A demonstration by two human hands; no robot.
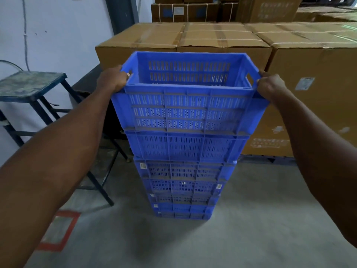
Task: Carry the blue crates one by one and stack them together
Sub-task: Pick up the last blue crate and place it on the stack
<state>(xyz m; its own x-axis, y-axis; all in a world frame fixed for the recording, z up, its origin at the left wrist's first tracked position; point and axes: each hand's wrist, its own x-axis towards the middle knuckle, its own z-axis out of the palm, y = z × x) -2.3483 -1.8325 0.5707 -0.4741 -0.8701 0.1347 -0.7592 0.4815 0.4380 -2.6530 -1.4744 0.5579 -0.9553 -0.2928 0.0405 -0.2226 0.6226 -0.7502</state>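
Observation:
A blue slotted crate (185,109) sits at the top of a stack of several blue crates (183,171) that stands on the grey floor. My left hand (113,79) grips the top crate's left handle slot, fingers curled through it. On the opposite end, my right hand (270,87) grips the right handle and rim. The top crate is empty and looks level, its base meeting the crate below.
Large taped cardboard boxes (222,39) stand close behind the stack, more piled further back. A dark metal stool (31,84) stands to the left by the white wall. A red-bordered floor marking (58,231) lies lower left. Grey floor (251,229) spreads in front.

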